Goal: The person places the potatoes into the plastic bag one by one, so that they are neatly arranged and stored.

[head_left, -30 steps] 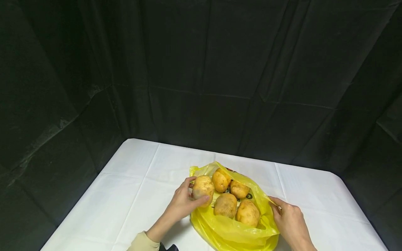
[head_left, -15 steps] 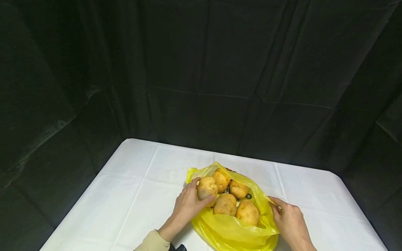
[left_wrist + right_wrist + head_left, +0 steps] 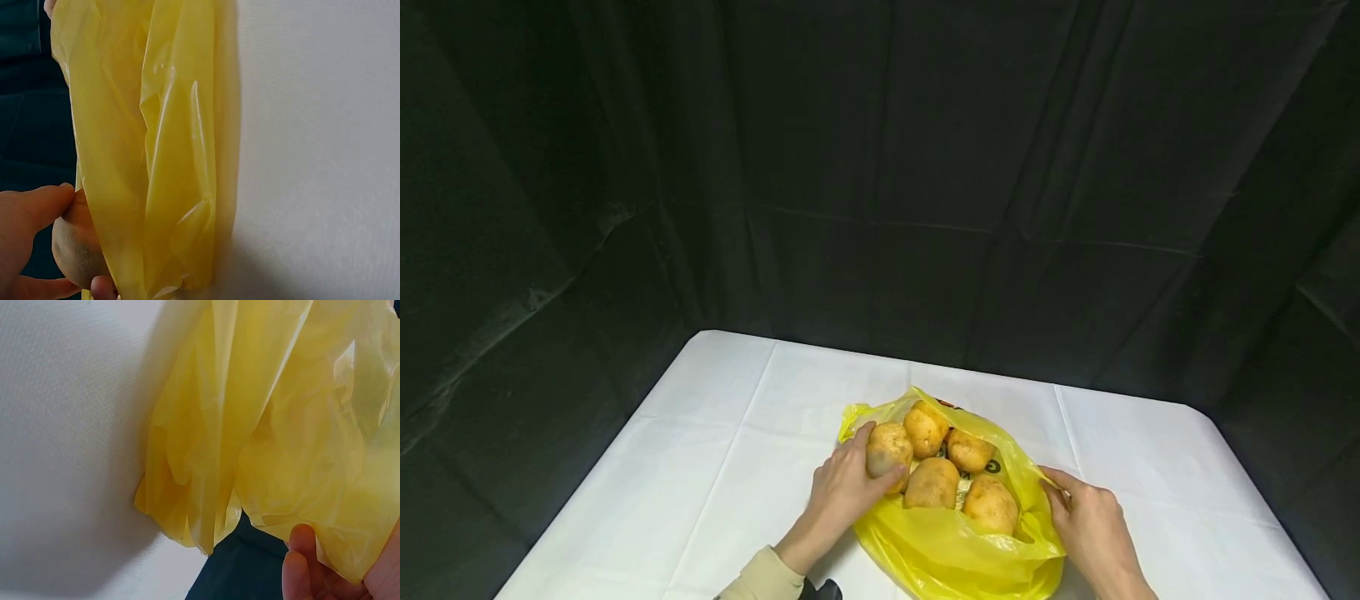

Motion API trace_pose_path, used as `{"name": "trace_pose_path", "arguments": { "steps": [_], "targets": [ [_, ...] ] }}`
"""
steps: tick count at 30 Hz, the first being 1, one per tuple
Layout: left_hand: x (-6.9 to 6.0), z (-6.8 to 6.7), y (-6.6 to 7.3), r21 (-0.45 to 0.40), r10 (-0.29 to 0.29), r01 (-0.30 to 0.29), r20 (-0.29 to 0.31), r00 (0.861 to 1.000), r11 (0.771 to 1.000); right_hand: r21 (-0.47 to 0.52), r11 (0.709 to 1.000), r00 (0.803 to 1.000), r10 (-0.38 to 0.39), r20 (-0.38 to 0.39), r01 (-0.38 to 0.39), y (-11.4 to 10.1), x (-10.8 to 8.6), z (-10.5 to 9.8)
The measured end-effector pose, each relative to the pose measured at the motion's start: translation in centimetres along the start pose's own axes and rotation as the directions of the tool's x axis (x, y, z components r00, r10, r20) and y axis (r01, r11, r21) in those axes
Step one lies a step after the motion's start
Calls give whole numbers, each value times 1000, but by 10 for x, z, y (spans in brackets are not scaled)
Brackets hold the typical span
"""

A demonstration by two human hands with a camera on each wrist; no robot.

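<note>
A yellow plastic bag (image 3: pixel 955 554) lies on the table with its mouth spread, and several potatoes show inside it. My left hand (image 3: pixel 846 487) grips one potato (image 3: pixel 889 448) at the bag's left side, thumb on the near face and fingers around the far side. In the left wrist view, that potato (image 3: pixel 78 244) is partly behind the bag's yellow film (image 3: pixel 150 150). With thumb and fingers my right hand (image 3: pixel 1093 529) pinches the bag's right rim, and the right wrist view shows its fingertips (image 3: pixel 303 540) against the film. Other potatoes (image 3: pixel 990 504) rest between the hands.
A white cloth covers the table (image 3: pixel 737 467), with black cloth (image 3: pixel 880 183) hanging behind it and along both sides. Dark printing shows on the bag's inside. A small black object (image 3: pixel 827 590) sits below the left wrist.
My left hand has carried its potato slightly to the right, in over the bag and closer to the other potatoes. The right hand stays at the rim almost unmoved.
</note>
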State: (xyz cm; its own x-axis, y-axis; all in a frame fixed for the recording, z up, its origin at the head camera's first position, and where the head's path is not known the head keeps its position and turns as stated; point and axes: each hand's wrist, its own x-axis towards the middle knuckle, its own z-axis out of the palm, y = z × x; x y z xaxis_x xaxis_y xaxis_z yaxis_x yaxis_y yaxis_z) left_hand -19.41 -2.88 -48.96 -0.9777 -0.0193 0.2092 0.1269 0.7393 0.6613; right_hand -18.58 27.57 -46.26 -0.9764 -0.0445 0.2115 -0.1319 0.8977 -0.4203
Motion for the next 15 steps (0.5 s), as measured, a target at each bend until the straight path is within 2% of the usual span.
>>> {"name": "trace_pose_path", "arguments": {
  "steps": [5,10,15],
  "targets": [
    [1,0,-2,27,-11,10,25,1000,1000,1,1000,1000,1,4,-1,1,0,0],
    [2,3,-1,82,-29,22,80,996,996,-2,1000,1000,0,7,0,2,0,0],
    [5,6,2,134,-8,-2,73,997,991,0,1000,1000,-3,7,3,2,0,-1]
  ]
}}
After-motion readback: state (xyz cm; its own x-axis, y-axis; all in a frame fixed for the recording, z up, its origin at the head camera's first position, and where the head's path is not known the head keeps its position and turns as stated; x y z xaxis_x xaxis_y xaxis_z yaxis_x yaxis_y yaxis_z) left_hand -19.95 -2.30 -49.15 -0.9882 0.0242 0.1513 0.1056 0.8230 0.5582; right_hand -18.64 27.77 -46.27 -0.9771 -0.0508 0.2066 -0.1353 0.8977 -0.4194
